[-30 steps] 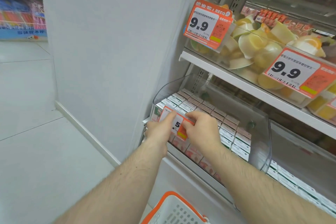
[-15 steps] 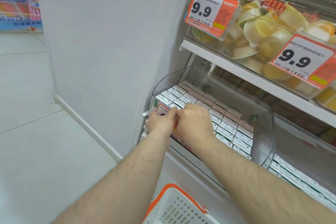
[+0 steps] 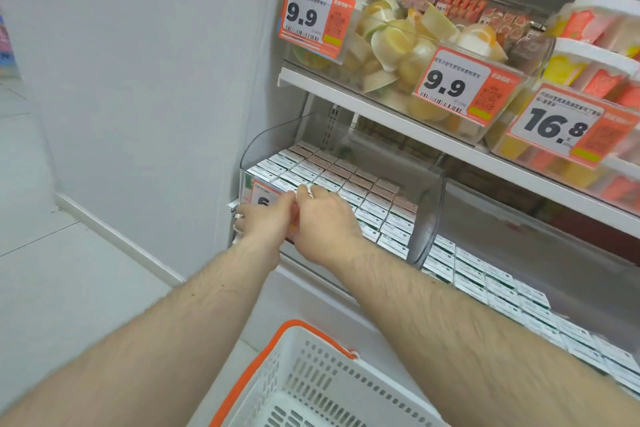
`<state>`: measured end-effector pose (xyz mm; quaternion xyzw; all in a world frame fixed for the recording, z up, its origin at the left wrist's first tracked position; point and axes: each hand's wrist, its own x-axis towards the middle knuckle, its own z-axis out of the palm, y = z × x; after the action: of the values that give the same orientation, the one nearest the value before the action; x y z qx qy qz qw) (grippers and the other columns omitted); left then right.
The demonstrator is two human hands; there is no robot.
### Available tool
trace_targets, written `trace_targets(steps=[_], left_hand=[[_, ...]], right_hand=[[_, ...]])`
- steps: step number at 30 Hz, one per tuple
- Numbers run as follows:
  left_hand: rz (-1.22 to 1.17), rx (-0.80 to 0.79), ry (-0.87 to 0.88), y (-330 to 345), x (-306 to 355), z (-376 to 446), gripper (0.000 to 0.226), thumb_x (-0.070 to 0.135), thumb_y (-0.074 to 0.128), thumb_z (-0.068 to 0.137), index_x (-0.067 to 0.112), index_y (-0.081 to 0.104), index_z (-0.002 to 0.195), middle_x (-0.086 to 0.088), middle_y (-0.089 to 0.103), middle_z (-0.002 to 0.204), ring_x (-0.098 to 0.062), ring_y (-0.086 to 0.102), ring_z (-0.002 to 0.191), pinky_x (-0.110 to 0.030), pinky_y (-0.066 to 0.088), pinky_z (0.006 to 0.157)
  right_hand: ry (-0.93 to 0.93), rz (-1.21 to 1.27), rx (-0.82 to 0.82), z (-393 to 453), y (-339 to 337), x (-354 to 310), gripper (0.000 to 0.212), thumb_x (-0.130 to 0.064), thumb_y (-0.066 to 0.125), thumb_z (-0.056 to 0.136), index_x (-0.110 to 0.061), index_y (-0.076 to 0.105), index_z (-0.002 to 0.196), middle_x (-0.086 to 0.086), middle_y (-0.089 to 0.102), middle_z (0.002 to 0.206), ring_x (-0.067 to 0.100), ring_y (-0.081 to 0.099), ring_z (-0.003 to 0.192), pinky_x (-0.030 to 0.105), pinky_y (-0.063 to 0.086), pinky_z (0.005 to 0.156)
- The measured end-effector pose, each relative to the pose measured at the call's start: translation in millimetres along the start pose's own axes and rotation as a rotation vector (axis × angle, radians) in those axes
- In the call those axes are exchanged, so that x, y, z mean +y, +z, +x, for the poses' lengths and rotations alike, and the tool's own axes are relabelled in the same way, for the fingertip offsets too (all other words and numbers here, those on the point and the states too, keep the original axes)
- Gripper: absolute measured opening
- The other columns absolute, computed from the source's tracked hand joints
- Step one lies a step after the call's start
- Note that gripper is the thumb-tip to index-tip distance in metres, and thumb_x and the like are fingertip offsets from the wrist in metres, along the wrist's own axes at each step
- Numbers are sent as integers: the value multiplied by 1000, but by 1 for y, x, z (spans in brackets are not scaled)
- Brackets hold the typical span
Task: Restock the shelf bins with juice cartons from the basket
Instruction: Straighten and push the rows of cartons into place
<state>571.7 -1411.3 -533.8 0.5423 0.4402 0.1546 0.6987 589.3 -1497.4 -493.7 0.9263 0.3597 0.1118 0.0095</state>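
A: Nearest us, the white basket [image 3: 311, 388] with its orange rim sits low in front of the shelf, and the part of it in view shows no cartons

B: So the stock is already up top. Follow the forearms out: left hand [image 3: 258, 222] and right hand [image 3: 323, 224] meet at the front lip of the clear bin [image 3: 424, 208]

A: And both are on the price tag [image 3: 261, 193]. The left-hand grip looks curled around the tag's lower edge, the right pinching it from the other side. How firmly either one has it, I can't tell, since the fingers hide the contact

B: Behind the tag, the juice cartons [image 3: 346, 180] stand in tight rows filling that bin, with more in the next bin [image 3: 519, 291] to the right

A: My read: loading is done for this bin, and this is tidying, seating the label on the front wall

B: Next calls for letting go of the tag once it sits square, then checking the basket for leftovers. Above, the upper shelf [image 3: 433, 130] carries fruit cups [image 3: 394, 42], no part of this job
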Motion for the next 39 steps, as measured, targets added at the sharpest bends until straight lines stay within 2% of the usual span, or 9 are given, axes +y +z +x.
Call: trace_targets(steps=[6,10,14,18,21,24,27,33,39], left_hand=[[786,-35,797,6,-23,-48,85,31,61,83,29,14,154,-3,0,162,-25,-2,148,-50,9,118],[1247,-249,1097,22,-37,-61,82,31,55,90,40,4,153,2,-10,163,-27,-17,148,-54,-1,117],[1392,-336,1072,32,-43,-65,84,12,46,86,32,3,155,3,-17,162,-28,-28,145,-55,-11,117],[1382,-319,1086,33,-45,-67,90,17,52,85,36,-2,154,2,-17,162,-29,-26,146,-53,-11,118],[1388,-330,1084,32,-43,-66,89,22,54,85,36,0,154,1,-18,162,-29,-26,146,-53,-11,116],[1328,-339,1059,35,-42,-69,81,23,51,88,33,6,154,1,-15,163,-29,-25,146,-55,-12,116],[1200,-300,1053,46,-42,-78,76,35,47,92,28,5,156,0,-10,163,-22,-21,148,-51,-10,119],[916,-256,1396,70,-60,-119,81,21,69,72,20,33,144,-12,26,152,-30,14,144,-50,12,116],[1044,-289,1303,81,-79,-129,88,48,63,81,34,16,154,-11,3,162,-28,-5,149,-49,-6,118]], right_hand=[[128,264,79,-84,-5,27,50,-20,51,83,-7,52,131,15,45,143,32,40,134,36,31,114],[325,565,125,-111,-22,40,53,-8,58,81,-9,51,134,-3,46,124,11,42,118,-3,20,95],[668,809,81,-72,-37,44,71,-34,59,80,-13,38,145,5,38,146,27,45,131,37,42,108],[969,749,-92,-33,-54,57,30,-36,52,89,-8,51,100,10,47,98,27,53,102,35,51,90],[939,759,-167,-25,-47,60,27,-40,47,88,-13,49,85,7,53,89,28,55,97,36,51,85],[933,750,-192,-29,-32,61,55,-48,55,71,-15,55,115,12,59,119,32,59,106,36,54,74],[800,678,-44,-53,-32,49,71,-52,50,86,-6,39,139,19,28,152,35,41,134,46,48,98],[544,597,373,-155,-78,99,42,-37,53,93,-21,53,131,-4,59,129,16,54,118,35,45,98],[683,444,-25,-148,-66,218,43,-25,45,97,-13,51,138,9,50,144,27,48,128,32,38,97]])
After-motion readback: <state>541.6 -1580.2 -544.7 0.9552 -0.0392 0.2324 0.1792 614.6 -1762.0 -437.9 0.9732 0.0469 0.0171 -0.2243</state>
